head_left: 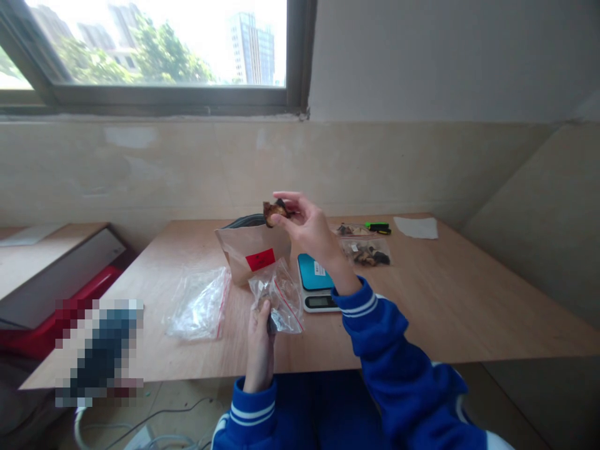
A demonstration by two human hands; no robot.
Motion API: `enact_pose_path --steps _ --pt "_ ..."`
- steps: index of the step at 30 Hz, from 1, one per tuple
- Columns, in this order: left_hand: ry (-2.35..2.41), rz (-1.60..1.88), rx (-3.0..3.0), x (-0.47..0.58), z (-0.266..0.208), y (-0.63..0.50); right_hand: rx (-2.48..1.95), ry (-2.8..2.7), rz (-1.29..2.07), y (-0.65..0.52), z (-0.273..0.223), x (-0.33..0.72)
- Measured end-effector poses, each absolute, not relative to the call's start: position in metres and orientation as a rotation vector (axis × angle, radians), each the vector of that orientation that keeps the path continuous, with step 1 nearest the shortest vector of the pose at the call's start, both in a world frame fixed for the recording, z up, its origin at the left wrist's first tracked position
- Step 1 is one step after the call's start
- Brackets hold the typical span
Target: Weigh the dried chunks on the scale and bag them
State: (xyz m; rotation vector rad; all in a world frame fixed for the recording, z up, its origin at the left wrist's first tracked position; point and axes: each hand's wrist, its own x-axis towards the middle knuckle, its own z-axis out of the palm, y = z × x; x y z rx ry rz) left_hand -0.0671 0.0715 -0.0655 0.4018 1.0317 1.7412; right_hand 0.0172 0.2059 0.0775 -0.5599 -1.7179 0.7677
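My right hand [307,228] is raised in a pinch on a dried brown piece [274,214], curled and dark-edged, perhaps a dried mushroom or root slice. Just below and left of it stands a kraft paper pouch [234,247] with a red label, its top open. My left hand [261,331] grips a clear zip bag [285,300] with a red seal line, in front of the pouch; something dark shows inside the bag near the thumb. Right of the bag sits a kitchen scale [310,275] with a blue top, partly hidden by my right forearm.
Clear zip bags [199,306] lie left of the pouch. Behind the scale are a filled bag of dried pieces [368,253], a green-and-black tool [377,227] and a white paper [416,227]. A blurred-out object [100,350] is at the table's left edge.
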Motion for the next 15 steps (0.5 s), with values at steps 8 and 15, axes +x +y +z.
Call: enact_pose_path --steps 8,15 --pt "0.972 1.745 0.449 -0.067 -0.061 0.069 -0.538 -2.036 0.383 0.235 0.055 -0.017" --pt "0.983 1.737 0.399 -0.067 -0.068 0.068 -0.481 -2.203 0.446 0.221 0.061 -0.002"
